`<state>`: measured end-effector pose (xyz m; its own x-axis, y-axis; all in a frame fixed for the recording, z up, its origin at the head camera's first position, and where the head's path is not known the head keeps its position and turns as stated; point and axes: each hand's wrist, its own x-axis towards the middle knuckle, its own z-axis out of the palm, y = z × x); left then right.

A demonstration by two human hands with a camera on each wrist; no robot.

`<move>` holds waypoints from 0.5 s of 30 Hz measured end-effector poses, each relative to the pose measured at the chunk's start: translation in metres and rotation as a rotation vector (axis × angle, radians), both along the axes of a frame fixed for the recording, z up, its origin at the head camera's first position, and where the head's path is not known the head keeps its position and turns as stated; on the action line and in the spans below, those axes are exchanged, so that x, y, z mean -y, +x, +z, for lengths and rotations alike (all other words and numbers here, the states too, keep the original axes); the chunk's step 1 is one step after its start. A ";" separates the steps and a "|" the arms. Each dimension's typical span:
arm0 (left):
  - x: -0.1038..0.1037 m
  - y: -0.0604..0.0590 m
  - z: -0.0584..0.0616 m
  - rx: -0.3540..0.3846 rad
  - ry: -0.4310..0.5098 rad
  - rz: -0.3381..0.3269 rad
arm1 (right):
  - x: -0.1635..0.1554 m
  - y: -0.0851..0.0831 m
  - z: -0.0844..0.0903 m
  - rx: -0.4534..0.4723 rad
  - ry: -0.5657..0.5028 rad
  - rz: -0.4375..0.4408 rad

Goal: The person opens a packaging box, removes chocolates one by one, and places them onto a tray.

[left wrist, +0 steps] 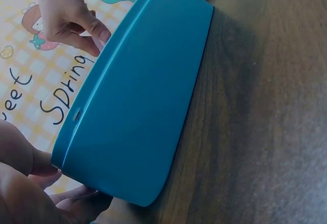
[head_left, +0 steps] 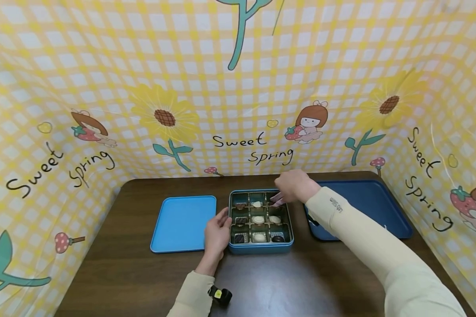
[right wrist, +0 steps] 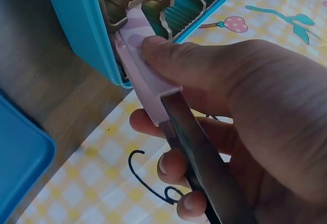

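A blue tin box sits mid-table, its grid of compartments holding several dark and white chocolates. My left hand grips the box's left wall, thumb on the rim; in the left wrist view these fingers curl at the corner of the box. My right hand hovers over the far right compartment and pinches pink-tipped metal tongs. In the right wrist view the tongs point into the corner of the box, their tips together. Whether they hold anything is hidden.
A light blue lid lies flat left of the box. A dark blue tray lies to the right, under my right forearm. Yellow checked cloth walls enclose the brown table on three sides.
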<state>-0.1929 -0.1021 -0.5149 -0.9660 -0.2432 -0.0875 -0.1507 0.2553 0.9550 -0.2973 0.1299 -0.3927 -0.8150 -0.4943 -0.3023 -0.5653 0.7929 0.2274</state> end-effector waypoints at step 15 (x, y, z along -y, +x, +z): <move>0.000 0.001 0.001 -0.008 0.005 -0.007 | 0.015 -0.011 -0.010 0.036 0.082 -0.038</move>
<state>-0.1921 -0.1026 -0.5137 -0.9684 -0.2358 -0.0811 -0.1414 0.2515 0.9575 -0.3086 0.1154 -0.4029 -0.8207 -0.4354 -0.3701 -0.5439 0.7936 0.2725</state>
